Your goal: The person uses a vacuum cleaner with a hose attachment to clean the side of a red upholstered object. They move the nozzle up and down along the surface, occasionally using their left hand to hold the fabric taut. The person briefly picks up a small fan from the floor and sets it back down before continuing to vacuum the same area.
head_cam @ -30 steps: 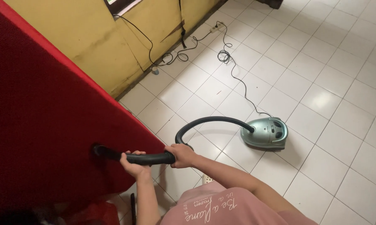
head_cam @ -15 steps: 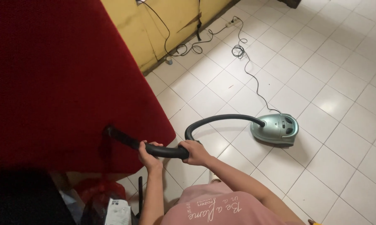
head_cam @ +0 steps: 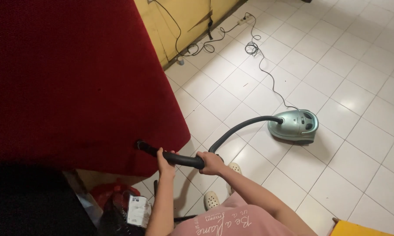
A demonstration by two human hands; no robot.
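Note:
Both my hands grip a black vacuum hose (head_cam: 245,125). My left hand (head_cam: 165,159) holds the rigid black nozzle tube (head_cam: 151,149), whose tip presses on the red carpeted surface (head_cam: 74,78) near its lower edge. My right hand (head_cam: 211,163) holds the hose handle just behind it. The hose arcs right to a pale green canister vacuum cleaner (head_cam: 294,126) standing on the white tiled floor (head_cam: 349,96).
A black power cord (head_cam: 266,74) runs from the vacuum cleaner to a power strip by the yellow wall (head_cam: 192,17). My white shoes (head_cam: 212,199) stand on the tiles. A red bag (head_cam: 107,194) and a white packet (head_cam: 138,209) lie under the red surface. A yellow object (head_cam: 363,229) shows at bottom right.
The nozzle and both hands have slid right along the red surface toward its lower edge. The hose has straightened out, and the view has shifted, showing my shoes.

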